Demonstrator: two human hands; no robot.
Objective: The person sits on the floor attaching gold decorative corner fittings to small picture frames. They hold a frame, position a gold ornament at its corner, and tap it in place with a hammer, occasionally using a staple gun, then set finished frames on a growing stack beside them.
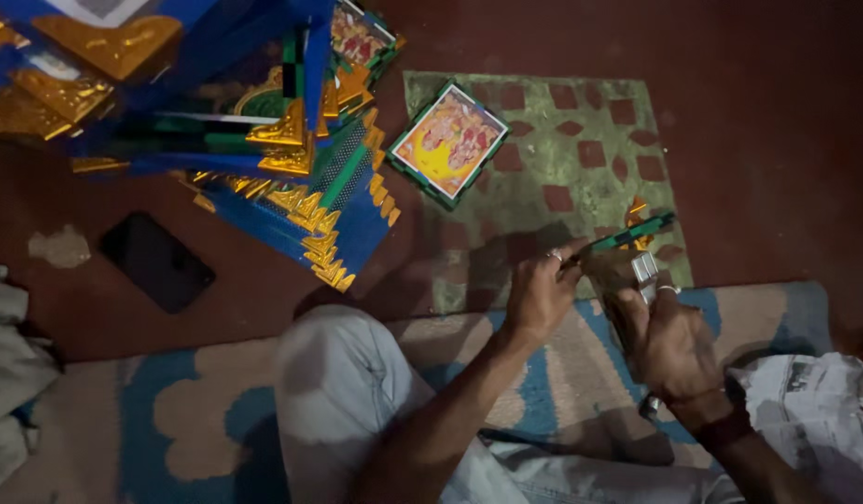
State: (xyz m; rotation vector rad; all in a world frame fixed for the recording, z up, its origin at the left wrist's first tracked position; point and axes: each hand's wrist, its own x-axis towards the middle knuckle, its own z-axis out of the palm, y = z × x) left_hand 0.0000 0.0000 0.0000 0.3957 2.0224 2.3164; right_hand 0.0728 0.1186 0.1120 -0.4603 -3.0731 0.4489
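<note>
- Head view, looking down: person seated on a patterned blue and beige rug (pixel 217 411), both hands working over a worn green mat (pixel 562 140) on the dark red floor.
- Left hand (pixel 541 294): fingers pressed together, pinching one end of a green frame strip (pixel 627 233) with a gold corner piece; the strip sticks out to the right, tilted upward.
- Right hand (pixel 669 341): closed around a silvery metal tool (pixel 644 271) whose head sits just beside the strip. Tool type cannot be told in this dim light.
- Risk: the left fingertips lie very near the tool head; a slip could catch them.
- Risk: the strip is held at one end only; it may twist and take the fastening crooked.
- Finished framed picture (pixel 448 142) lies flat on the mat, well apart from the hands.
- Risk: the stack of blue and green frames (pixel 292 177) fans out and leans; a knock could spill it.
- Black phone (pixel 157 261) lies on the floor near the stack, exposed to falling frames.
</note>
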